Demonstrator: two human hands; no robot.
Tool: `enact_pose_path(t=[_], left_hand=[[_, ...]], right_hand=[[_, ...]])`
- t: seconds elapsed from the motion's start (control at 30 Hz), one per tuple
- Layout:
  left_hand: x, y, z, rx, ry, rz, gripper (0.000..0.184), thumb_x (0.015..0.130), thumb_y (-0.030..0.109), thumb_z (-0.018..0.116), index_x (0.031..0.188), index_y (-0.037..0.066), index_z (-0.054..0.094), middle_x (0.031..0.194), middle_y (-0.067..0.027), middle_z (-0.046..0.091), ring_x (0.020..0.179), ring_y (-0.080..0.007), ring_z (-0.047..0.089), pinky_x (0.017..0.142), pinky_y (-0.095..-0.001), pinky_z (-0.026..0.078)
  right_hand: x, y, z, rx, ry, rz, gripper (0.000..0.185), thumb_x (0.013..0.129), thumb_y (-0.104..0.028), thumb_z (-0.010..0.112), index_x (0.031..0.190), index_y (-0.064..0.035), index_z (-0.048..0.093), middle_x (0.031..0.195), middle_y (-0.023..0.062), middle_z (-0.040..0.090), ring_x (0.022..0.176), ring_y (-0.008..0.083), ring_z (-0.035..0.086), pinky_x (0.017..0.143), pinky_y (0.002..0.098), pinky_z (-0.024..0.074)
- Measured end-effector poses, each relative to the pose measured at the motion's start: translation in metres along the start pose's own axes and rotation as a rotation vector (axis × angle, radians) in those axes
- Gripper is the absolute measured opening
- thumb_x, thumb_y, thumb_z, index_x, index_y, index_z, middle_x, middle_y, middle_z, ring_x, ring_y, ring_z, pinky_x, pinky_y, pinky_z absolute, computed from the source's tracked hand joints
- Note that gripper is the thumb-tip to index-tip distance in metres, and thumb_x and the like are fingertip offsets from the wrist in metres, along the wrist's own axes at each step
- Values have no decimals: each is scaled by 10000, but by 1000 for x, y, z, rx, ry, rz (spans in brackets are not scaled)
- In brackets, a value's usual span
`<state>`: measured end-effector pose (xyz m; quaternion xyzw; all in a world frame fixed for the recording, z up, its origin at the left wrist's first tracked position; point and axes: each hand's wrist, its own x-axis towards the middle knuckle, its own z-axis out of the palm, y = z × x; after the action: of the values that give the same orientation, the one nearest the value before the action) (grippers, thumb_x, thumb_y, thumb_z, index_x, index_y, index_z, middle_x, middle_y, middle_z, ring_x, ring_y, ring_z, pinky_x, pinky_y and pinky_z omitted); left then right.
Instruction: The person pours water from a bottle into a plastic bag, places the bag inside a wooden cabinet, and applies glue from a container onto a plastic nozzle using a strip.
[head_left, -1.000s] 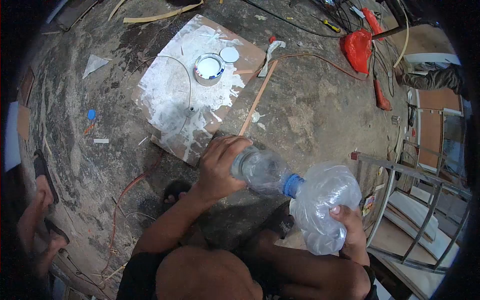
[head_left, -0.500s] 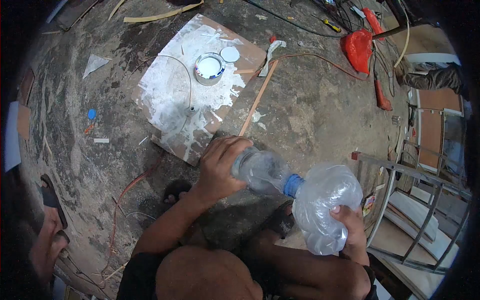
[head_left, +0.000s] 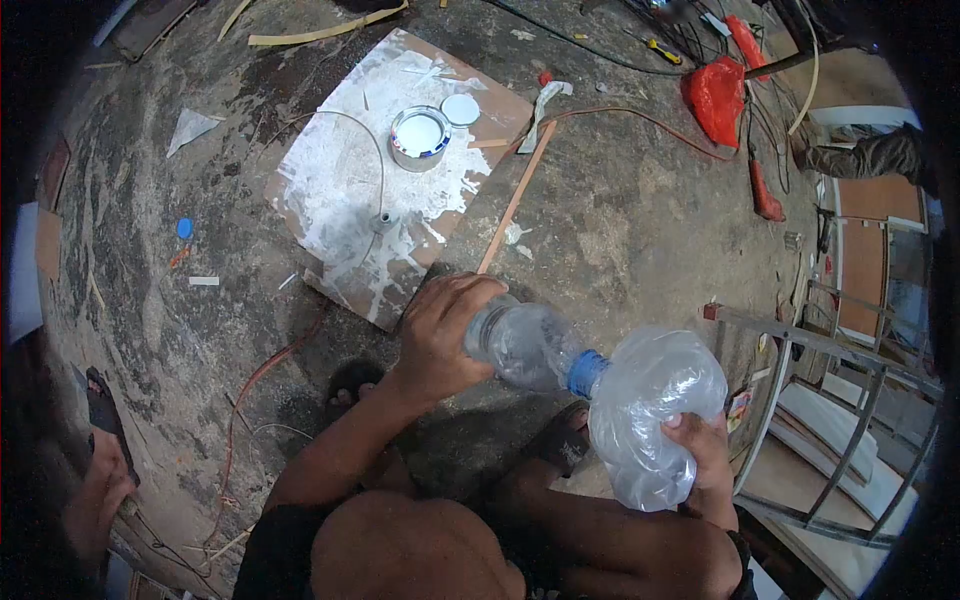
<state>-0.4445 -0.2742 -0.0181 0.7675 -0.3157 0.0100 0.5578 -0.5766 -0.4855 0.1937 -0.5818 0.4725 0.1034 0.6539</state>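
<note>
My left hand [head_left: 445, 330] is wrapped round the base end of a clear plastic bottle [head_left: 527, 345], which lies tilted down to the right. A blue ring [head_left: 587, 373] sits at its neck, where it meets a puffed-out, crinkled clear plastic bag [head_left: 655, 415]. The bag's lower right side is in my right hand [head_left: 700, 445], with the thumb pressed on the front and the other fingers hidden behind it. Up and left of the bottle, an open can of white paint [head_left: 419, 138] stands on a paint-smeared board [head_left: 330, 165], beside a round white lid [head_left: 460, 109].
A thin wooden strip [head_left: 517, 198] lies right of the board. Red plastic [head_left: 716, 103] and cables are at the upper right. A metal frame [head_left: 800, 335] stands at the right. Another person's foot [head_left: 108, 430] shows at the left. A blue cap [head_left: 184, 228] lies on the floor.
The other person's feet at the left have shifted. The bag has moved very slightly to the right; both of my hands keep their hold.
</note>
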Motion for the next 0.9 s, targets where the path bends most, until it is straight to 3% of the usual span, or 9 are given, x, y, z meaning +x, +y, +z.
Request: enact_pose_path(t=[0.27,0.33,0.43,0.5,0.57,0.63,0.77,0.9], left_hand=[[2,2,-1,-12,-12,-4,727,546,76,865,1227,62,612,1179,-156,669,1121,-373,652,979,-478,516],[2,2,-2,27,-26,13,702,615,144,923,1235,40,609,1165,-169,676,1098,-372,659,956,-463,529],[-4,4,-4,39,-43,-40,761,542,60,849,1266,72,614,1203,-164,671,1131,-384,645,980,-478,518],[-4,10,-2,40,-26,-49,766,561,108,891,1276,66,618,1205,-178,673,1129,-390,645,981,-480,516],[-19,-12,6,-40,-52,-86,827,553,311,986,1248,40,628,1188,-208,668,1118,-409,642,980,-493,512],[-13,-6,13,-77,-45,-136,735,580,242,963,1190,11,626,1110,-216,664,1066,-422,641,930,-502,514],[-16,-10,18,-16,-43,-123,729,567,272,969,1162,41,617,1039,-157,673,986,-345,672,899,-449,525],[-15,-17,22,-21,26,-11,696,548,206,946,1142,40,624,1019,-171,671,975,-380,667,893,-464,521]], right_hand=[[2,2,-6,-61,3,9,672,792,-148,853,1372,-11,542,1202,118,691,1090,236,681,956,381,547],[0,0,0,-11,-3,-4,607,811,-156,845,1336,-12,577,1172,107,703,1070,215,685,940,373,553],[8,7,-4,-95,-83,-32,431,865,-161,809,1243,-31,646,1094,64,724,1011,156,681,896,355,559],[20,21,-7,-120,-207,-215,325,912,-187,775,1187,-46,675,1030,26,720,951,117,658,853,327,546],[31,25,-2,-135,-287,-334,287,946,-219,751,1171,-55,683,992,1,709,906,96,634,819,298,528],[27,15,6,-131,-251,-191,310,965,-259,734,1181,-43,677,985,3,702,889,96,624,804,291,518],[29,13,5,-86,-329,-287,330,974,-272,722,1195,-32,671,991,8,701,889,94,622,797,295,520],[27,15,4,-46,-313,-298,336,974,-269,722,1196,-23,670,1010,13,707,899,92,627,800,297,525]])
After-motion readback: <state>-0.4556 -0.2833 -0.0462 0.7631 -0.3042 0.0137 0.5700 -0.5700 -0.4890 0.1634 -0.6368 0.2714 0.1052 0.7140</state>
